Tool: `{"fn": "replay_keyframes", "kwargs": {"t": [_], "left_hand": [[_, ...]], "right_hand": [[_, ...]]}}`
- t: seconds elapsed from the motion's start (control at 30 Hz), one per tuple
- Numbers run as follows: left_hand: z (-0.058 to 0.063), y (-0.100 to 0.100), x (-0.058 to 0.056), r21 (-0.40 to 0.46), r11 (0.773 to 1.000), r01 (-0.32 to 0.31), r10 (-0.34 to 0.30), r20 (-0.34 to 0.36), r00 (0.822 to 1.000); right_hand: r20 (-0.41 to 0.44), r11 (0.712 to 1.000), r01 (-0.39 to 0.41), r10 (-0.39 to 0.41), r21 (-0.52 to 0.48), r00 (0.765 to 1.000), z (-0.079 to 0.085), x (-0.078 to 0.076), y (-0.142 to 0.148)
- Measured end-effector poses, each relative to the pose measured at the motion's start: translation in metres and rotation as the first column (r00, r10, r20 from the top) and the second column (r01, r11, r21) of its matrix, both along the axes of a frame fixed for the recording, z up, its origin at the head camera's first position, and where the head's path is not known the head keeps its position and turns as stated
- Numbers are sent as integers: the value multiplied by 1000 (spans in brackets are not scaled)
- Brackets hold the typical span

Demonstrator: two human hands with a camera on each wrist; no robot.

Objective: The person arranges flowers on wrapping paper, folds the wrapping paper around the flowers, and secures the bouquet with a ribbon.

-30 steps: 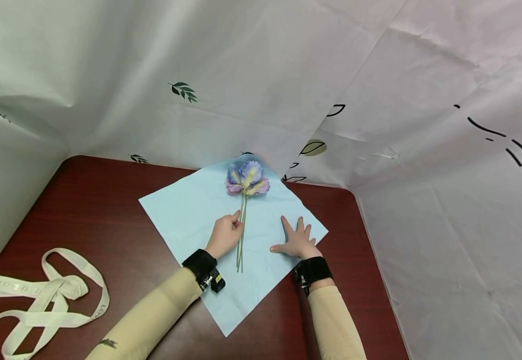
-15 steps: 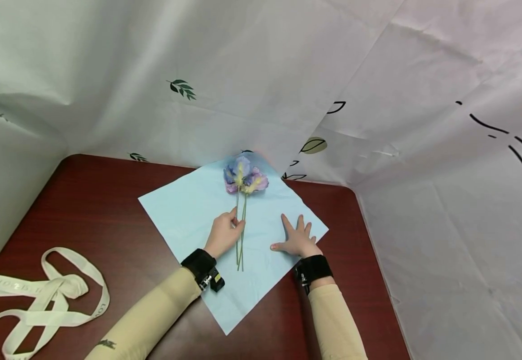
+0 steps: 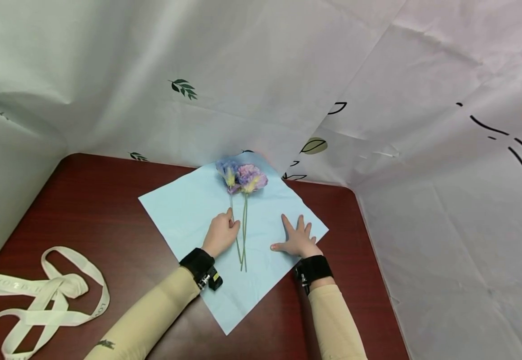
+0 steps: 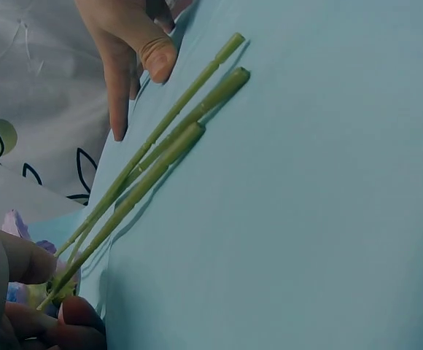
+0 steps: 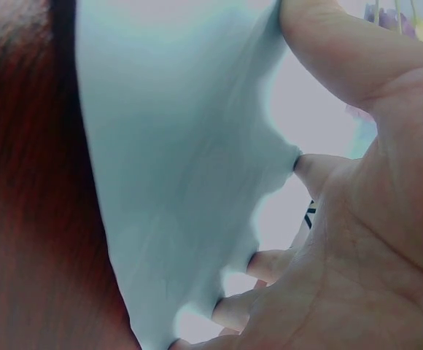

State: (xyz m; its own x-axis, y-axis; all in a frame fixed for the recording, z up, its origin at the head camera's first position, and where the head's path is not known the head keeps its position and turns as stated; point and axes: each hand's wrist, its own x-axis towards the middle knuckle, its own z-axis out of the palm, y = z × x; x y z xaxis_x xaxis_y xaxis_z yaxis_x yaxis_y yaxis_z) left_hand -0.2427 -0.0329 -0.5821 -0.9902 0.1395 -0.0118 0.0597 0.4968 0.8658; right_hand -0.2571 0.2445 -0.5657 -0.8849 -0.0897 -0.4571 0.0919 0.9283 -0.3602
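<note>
In the head view a light blue sheet of wrapping paper point(image 3: 182, 212) lies slantwise on the table, with flowers on it. Blue-violet petals point(image 3: 227, 171) are at the left, and a pink-purple flower point(image 3: 253, 178) is beside them. My left hand point(image 3: 220, 234) pinches a stem of the left flower between thumb and finger. The left wrist view shows three green stems point(image 4: 157, 168), their cut ends fanned slightly over the paper. My right hand point(image 3: 297, 243) rests spread on the paper's right corner. In the right wrist view its fingertips press the sheet.
A cream printed ribbon point(image 3: 54, 317) lies loosely looped at the table's left front. The dark red table point(image 3: 99, 200) shows around the paper. White leaf-patterned sheeting point(image 3: 243, 100) rises behind the table and along both sides.
My left hand has shifted slightly left with its stem, so the blue-violet bloom has moved left, away from the pink-purple one, and the stems have spread apart. The right hand stays put.
</note>
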Motion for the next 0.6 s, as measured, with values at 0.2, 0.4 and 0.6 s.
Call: {"fn": "replay_keyframes", "kwargs": {"t": [0.2, 0.4, 0.6], "left_hand": [[2, -2, 4, 96, 994, -43, 48, -52, 997], [7, 2, 10, 193, 980, -42, 67, -123, 990], [8, 5, 8, 245, 969, -16, 52, -139, 989]], "right_hand": [[-13, 1000, -4, 3, -5, 1000, -1, 0, 2], [-24, 1000, 0, 0, -6, 1000, 3, 0, 1], [-11, 1000, -16, 16, -12, 1000, -7, -2, 6]]}}
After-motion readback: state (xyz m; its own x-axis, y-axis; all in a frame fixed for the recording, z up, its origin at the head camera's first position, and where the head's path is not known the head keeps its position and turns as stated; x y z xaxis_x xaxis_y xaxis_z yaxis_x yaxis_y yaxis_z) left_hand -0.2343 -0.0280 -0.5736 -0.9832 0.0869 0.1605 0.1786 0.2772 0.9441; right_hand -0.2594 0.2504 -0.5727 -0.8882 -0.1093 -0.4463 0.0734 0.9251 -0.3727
